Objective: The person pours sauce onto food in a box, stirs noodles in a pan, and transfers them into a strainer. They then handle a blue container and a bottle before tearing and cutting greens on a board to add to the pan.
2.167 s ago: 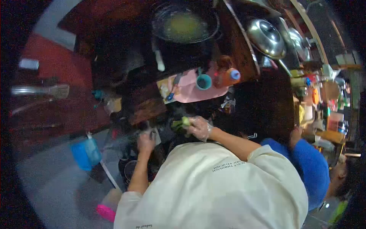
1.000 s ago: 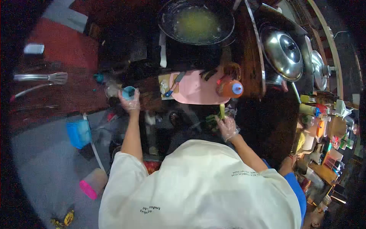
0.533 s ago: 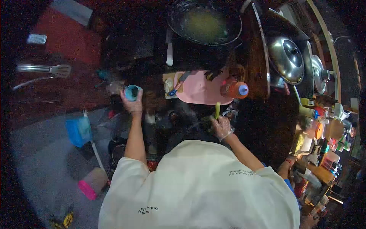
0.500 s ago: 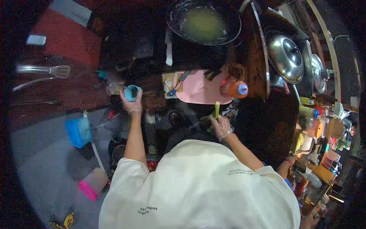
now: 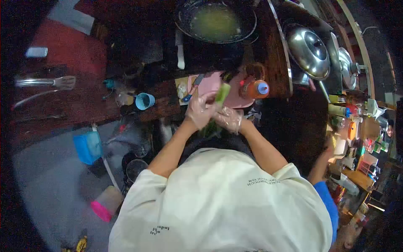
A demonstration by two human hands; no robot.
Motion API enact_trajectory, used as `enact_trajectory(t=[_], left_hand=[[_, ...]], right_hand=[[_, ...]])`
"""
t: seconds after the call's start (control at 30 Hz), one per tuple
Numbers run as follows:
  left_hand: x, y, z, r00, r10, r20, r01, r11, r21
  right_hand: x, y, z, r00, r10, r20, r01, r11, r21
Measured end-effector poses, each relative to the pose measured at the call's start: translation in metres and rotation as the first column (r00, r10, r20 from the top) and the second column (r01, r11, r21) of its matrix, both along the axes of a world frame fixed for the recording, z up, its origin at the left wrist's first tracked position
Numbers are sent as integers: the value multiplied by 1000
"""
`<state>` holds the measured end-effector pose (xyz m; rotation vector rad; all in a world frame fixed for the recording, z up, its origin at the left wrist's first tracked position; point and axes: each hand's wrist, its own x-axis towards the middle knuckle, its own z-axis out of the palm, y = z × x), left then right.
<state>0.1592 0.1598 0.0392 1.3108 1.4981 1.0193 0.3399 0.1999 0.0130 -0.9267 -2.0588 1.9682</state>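
Note:
My left hand (image 5: 199, 112) and my right hand (image 5: 229, 120), both in clear plastic gloves, meet in front of my chest. Between them a bunch of leafy greens (image 5: 222, 94) points its pale green stalk end up and away, while dark leaves hang below. My right hand is closed around the stalks. The left one, slightly blurred, closes on them from the other side. Just beyond lies a pink cutting board (image 5: 241, 101), partly hidden by the hands. A knife (image 5: 194, 87) rests at the board's left edge. A light blue cup (image 5: 151, 101) stands on the table further left.
An orange-filled bottle (image 5: 255, 89) stands on the board's right side. Behind are a wok (image 5: 245, 37) with yellowish liquid and a white-handled utensil (image 5: 180, 62). Tongs (image 5: 37, 82) lie far left. A domed metal lid (image 5: 300, 54) and another person's arm (image 5: 322, 164) are at right.
My left hand has let go of the blue cup and moved right to the greens. My right hand has raised the greens and brought them left. The other person's arm shows more.

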Motion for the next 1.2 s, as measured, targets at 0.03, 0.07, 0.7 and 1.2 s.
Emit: enact_trajectory(t=[0.03,0.07,0.7,1.2], left_hand=[[0,12,7,999,-25,-43,24,999,-27],[-3,22,19,999,-27,-47,26,999,-18],[-23,53,276,661,172,-730,433,707,559],[-57,96,350,326,584,-744,612,469,637]], right_hand=[[-4,7,11,996,31,85,-39,995,96],[-7,15,18,984,52,172,-85,978,189],[-6,38,307,801,-466,-376,202,801,-564],[14,73,327,817,-353,-456,202,916,-347]])
